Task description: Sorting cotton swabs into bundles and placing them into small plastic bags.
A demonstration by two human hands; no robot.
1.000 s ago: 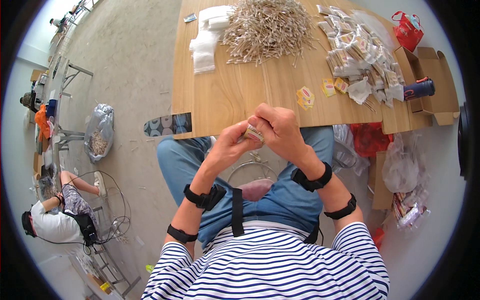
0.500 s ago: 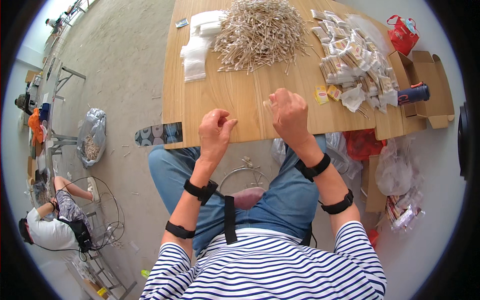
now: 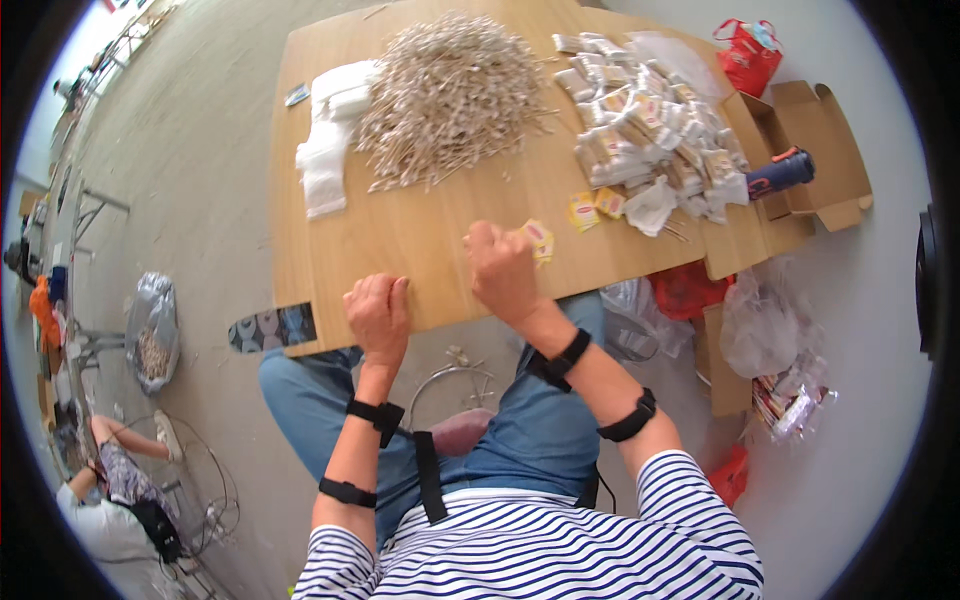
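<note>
My left hand is at the near edge of the wooden table, its fingers curled in and its thumb against them. My right hand is a little farther in and to the right, closed with the fingertips bent under. Whatever either hand pinches is hidden. Just right of my right hand lie some small yellow-and-white printed cards. Two more groups of cards, a left one and a right one, lie beyond. A big heap of cotton swabs covers the far middle of the table.
Clear plastic bags are stacked left of the swabs. Filled swab packets pile up at the right, beside a dark blue bottle and an open cardboard box. A red bag stands behind. Another person sits at far left.
The whole view has shifted, so the table appears farther left and lower. My right hand has moved left relative to the table, uncovering the nearest yellow cards. Both hands remain closed.
</note>
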